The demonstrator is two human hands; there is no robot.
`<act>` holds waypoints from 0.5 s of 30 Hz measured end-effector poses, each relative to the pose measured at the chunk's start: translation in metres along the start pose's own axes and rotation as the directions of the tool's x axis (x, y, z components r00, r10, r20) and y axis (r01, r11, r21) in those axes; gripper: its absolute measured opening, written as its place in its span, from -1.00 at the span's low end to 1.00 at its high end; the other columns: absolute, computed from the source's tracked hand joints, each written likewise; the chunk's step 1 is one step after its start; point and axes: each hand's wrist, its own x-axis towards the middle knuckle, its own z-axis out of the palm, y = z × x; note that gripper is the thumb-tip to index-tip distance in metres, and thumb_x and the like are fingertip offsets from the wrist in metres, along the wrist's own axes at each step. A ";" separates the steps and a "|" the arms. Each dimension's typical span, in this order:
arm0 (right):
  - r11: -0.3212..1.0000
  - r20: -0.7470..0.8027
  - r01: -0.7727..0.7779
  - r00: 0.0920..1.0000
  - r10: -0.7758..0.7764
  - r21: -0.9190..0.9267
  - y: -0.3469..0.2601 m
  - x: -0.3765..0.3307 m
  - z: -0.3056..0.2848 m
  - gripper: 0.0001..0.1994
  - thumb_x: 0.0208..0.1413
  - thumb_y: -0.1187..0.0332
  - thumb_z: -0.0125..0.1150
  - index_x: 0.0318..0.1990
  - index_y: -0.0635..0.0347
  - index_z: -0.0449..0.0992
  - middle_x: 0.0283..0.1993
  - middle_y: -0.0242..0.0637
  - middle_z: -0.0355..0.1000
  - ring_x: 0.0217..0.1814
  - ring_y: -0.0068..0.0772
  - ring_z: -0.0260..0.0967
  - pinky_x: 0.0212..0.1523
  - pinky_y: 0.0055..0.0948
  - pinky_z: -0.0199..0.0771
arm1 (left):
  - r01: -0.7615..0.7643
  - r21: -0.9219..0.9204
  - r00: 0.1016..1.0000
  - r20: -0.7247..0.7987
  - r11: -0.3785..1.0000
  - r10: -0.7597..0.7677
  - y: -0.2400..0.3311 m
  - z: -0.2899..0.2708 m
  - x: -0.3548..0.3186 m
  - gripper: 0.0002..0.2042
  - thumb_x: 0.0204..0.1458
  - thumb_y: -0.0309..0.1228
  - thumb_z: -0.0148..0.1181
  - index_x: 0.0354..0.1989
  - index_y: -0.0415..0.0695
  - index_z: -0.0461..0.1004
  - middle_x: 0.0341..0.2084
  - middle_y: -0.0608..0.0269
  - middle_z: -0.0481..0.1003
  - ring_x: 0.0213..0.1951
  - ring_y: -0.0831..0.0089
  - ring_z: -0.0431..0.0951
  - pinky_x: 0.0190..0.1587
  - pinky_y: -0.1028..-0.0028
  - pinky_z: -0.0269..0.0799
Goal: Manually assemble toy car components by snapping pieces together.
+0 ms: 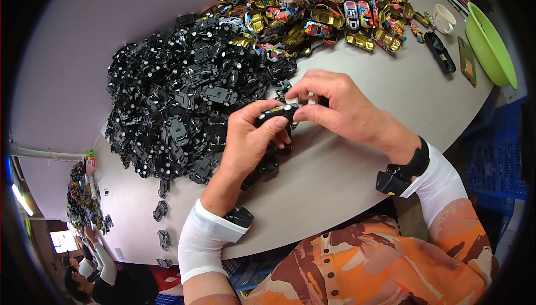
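Note:
My left hand (245, 134) is closed round a small dark toy car (272, 115), with the thumb along its near side and the fingers behind it. At the car's right end my right hand (349, 106) is closed in a pinch. A small white and black part (311, 100) shows between its fingers, partly hidden and blurred, so its kind is unclear. Just beyond my left hand rises a big heap of black toy car chassis (173, 129) with small wheels. Several dark pieces lie on the table under my hands, mostly covered by them.
Behind lies a heap of gold, red and multicoloured toy car bodies (329, 17). A white cup (444, 19), a black tray (439, 52), a phone-like slab (467, 62) and a green basin (490, 45) stand at right. Single chassis (160, 210) line the left; another person (106, 274) sits beyond.

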 end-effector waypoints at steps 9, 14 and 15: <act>0.837 0.377 -0.466 0.858 0.349 0.287 -0.025 0.001 -0.009 -0.84 0.18 0.41 -0.04 -0.25 0.37 0.32 -0.55 -0.28 0.33 -0.60 -0.56 0.25 -0.57 -0.52 0.28 | 0.033 -0.342 0.995 0.103 0.939 0.002 -0.006 -0.013 0.005 -0.73 0.01 -0.46 0.20 -0.12 -0.29 0.43 -0.50 0.15 0.50 -0.53 0.48 0.51 -0.59 0.63 0.40; 0.782 0.406 -0.511 0.839 0.363 0.356 -0.017 0.000 -0.009 -0.86 0.16 0.42 -0.03 -0.28 0.36 0.34 -0.53 -0.30 0.35 -0.58 -0.58 0.30 -0.55 -0.55 0.34 | 0.048 -0.293 0.995 0.102 0.955 -0.018 -0.004 -0.012 0.006 -0.74 0.00 -0.48 0.20 -0.14 -0.31 0.44 -0.53 0.19 0.49 -0.56 0.52 0.50 -0.61 0.65 0.38; 0.766 0.418 -0.522 0.833 0.364 0.375 -0.017 0.000 -0.009 -0.86 0.16 0.43 -0.03 -0.30 0.36 0.35 -0.52 -0.30 0.35 -0.57 -0.58 0.31 -0.54 -0.56 0.35 | 0.043 -0.277 0.995 0.104 0.960 -0.015 -0.004 -0.012 0.005 -0.74 0.00 -0.48 0.20 -0.14 -0.31 0.44 -0.53 0.20 0.49 -0.56 0.53 0.50 -0.62 0.65 0.38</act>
